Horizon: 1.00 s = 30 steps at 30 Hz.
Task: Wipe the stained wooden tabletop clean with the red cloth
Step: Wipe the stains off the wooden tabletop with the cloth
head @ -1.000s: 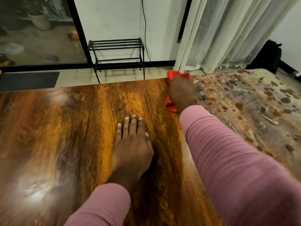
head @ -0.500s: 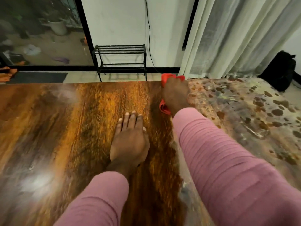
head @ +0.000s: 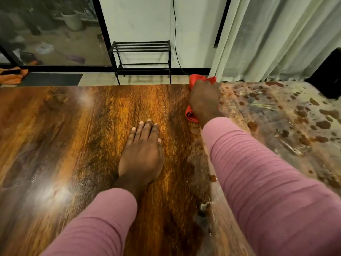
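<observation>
Where clean wood meets the stained part in the head view, the red cloth (head: 191, 115) is gripped in a bunch under the right hand (head: 203, 102) at the far edge of the wooden tabletop (head: 73, 135). The left hand (head: 142, 156) is laid flat on clean wood, fingers straight and close together. Brown blotches (head: 295, 117) are seen right of the cloth.

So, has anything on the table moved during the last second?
Nothing visibly moved. The right hand still holds the red cloth at the far edge of the tabletop, beside the stains; the left hand stays flat on it. Only the camera shifted slightly.
</observation>
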### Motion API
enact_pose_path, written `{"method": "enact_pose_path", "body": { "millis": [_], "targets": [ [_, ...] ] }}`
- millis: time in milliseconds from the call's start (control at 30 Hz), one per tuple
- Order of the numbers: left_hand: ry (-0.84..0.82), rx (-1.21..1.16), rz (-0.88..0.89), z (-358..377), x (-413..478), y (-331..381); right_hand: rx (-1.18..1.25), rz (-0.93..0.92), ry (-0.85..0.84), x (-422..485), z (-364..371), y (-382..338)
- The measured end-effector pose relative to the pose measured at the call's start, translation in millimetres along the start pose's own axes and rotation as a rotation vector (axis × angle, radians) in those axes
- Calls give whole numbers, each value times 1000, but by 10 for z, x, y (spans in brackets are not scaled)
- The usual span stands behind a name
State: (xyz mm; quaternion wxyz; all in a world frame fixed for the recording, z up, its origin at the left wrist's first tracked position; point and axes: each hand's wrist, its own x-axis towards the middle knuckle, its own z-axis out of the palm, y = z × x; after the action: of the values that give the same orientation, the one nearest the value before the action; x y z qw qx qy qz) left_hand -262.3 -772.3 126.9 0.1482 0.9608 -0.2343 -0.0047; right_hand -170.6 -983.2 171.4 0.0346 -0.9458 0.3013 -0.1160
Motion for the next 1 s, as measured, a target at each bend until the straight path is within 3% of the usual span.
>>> {"method": "enact_pose_path", "body": {
  "millis": [67, 200, 267, 333, 400, 500, 633, 700, 800, 833, 900, 1000],
  "targets": [
    [6, -3, -7, 2, 4, 2, 60, -101, -34, -80, 16, -35],
    [2, 22, -19, -2, 15, 33, 390, -419, -348, -221, -48, 121],
    [-9, 24, -15, -11, 16, 29, 404, -333, -317, -179, -97, 260],
    [-11, 24, -15, -14, 18, 18, 238, -65, -96, -187, -109, 362],
    [-8, 24, -17, -22, 13, 26, 107, 108, 23, -288, -116, 322],
    [-9, 34, -18, -32, 9, 32, 144, -8, -7, -480, -117, 157],
    [-10, 39, -14, -47, 3, 48, 363, -428, -309, -711, -166, 233],
    [-8, 33, -11, -44, 2, 54, 428, -307, -332, -699, -181, 359],
    [-4, 40, 0, -44, -12, 37, 316, 133, -34, -763, -201, 427],
    [0, 42, 2, -48, -15, 36, 283, 198, 32, -821, -207, 372],
    [6, 40, 4, -53, -11, 46, 256, 148, 46, -946, -222, 242],
    [6, 36, -2, -59, -5, 59, 320, -187, -141, -1213, -199, 218]
  ]
}}
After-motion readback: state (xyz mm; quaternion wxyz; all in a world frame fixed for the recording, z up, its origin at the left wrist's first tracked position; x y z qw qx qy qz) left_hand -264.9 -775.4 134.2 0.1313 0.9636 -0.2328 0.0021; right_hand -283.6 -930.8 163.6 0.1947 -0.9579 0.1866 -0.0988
